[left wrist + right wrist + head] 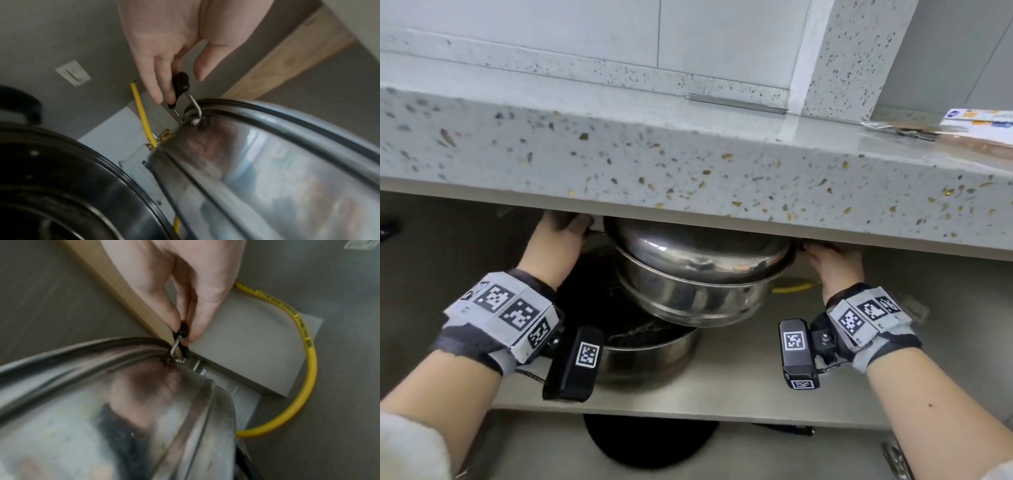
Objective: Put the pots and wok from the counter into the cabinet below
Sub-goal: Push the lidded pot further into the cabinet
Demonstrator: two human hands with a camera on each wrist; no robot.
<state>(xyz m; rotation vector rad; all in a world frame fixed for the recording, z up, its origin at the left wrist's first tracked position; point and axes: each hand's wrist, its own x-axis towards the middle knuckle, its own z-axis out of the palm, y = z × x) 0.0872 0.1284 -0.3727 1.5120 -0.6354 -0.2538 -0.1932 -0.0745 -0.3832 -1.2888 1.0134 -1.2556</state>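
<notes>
You've got the steel pot [698, 274] up under the speckled worktop [688, 164] edge, inside the cabinet opening, w/ one hand at each side handle. Your right hand [185, 288] pinches the black-sleeved wire handle [180, 344] between thumb and fingertips — a narrow, firm grip. Your left hand [180, 40] is looser: fingers fairly straight, handle loop [180, 91] lying between forefinger side and thumb; can't tell if it's truly gripped or just resting against the fingers. The pot sits tilted, its lid on, above a dark pan [650, 353] that stands on the cabinet shelf [739, 387] — whether they touch isn't clear. A yellow hose [304, 340] curves along the back of the cabinet to the right. A black round thing [647, 442] shows below the shelf, nr the front.
</notes>
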